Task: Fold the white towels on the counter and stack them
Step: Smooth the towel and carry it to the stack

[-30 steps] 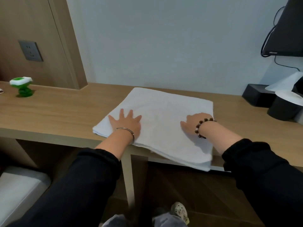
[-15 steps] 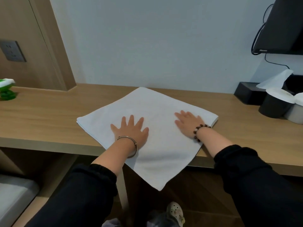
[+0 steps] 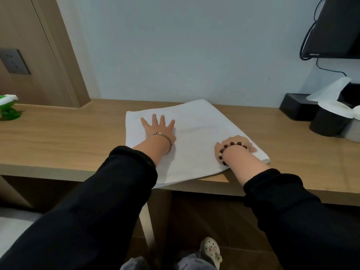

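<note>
White cloth lies under the left hand, flat with fingers spread. The right hand sits at the right edge, pressing or pinching, I cannot tell. The towel has swung round on the worktop — its dangling corner is now pulled back up, probably squared for another fold.

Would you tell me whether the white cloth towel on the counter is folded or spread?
Folded, it appears: the white cloth towel shows a thick, layered edge beside the right hand.
</note>
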{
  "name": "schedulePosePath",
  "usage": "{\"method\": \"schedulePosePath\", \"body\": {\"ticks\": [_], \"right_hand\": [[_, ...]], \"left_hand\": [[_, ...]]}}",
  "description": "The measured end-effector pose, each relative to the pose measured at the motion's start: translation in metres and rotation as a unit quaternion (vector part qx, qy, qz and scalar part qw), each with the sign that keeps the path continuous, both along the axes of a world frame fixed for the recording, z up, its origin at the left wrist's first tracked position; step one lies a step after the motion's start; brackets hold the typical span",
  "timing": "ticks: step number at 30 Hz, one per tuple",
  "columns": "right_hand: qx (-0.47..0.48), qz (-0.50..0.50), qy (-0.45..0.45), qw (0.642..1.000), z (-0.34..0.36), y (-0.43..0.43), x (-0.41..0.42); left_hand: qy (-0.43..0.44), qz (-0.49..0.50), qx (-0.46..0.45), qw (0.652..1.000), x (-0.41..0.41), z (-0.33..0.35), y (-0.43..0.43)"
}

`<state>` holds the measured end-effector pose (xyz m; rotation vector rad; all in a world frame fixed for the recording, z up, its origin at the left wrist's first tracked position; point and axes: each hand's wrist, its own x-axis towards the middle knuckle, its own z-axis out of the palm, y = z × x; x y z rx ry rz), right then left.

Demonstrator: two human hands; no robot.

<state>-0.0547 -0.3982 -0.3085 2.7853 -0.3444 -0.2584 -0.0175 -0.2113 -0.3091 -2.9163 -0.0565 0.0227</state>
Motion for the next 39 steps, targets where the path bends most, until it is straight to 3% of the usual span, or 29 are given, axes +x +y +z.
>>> {"method": "schedulePosePath", "body": {"ticks": [2,4,7,10,14,16,23,28,32,35,39], "right_hand": [[-0.065,0.055,0.002,0.996,0.004,0.004,-0.006],[-0.075,0.101,-0.032,0.992,0.007,0.003,-0.008],[0.073,0.214,-0.105,0.968,-0.01,0.0,-0.009],[0.207,0.298,-0.028,0.931,-0.032,-0.028,-0.01],[0.242,0.191,-0.042,0.95,-0.031,-0.079,0.005],[0.242,0.189,-0.053,0.95,-0.026,-0.082,0.004],[0.025,0.256,-0.118,0.959,0.003,-0.021,-0.051],[0.133,0.303,-0.154,0.931,-0.005,0.018,-0.051],[0.218,0.302,-0.021,0.928,-0.032,0.002,-0.017],[0.211,0.239,-0.038,0.947,-0.039,-0.044,0.018],[0.179,0.067,-0.063,0.979,-0.03,-0.102,0.049]], "left_hand": [[0.045,-0.017,-0.109,0.993,-0.008,-0.004,-0.017],[0.067,-0.043,-0.144,0.986,-0.02,-0.015,-0.026],[0.07,-0.047,-0.14,0.987,-0.034,-0.033,-0.02],[0.025,-0.065,-0.135,0.988,-0.042,-0.039,-0.008],[0.008,-0.069,-0.139,0.988,-0.047,-0.04,-0.003],[0.008,-0.072,-0.14,0.988,-0.047,-0.038,-0.002],[0.033,-0.042,-0.083,0.995,-0.032,-0.017,0.02],[0.062,0.012,-0.178,0.982,-0.021,-0.016,0.006],[-0.005,0.014,-0.161,0.987,-0.036,-0.041,0.004],[-0.024,-0.006,-0.163,0.986,-0.035,-0.042,0.008],[-0.029,-0.001,-0.155,0.988,-0.038,-0.043,0.004]]}}
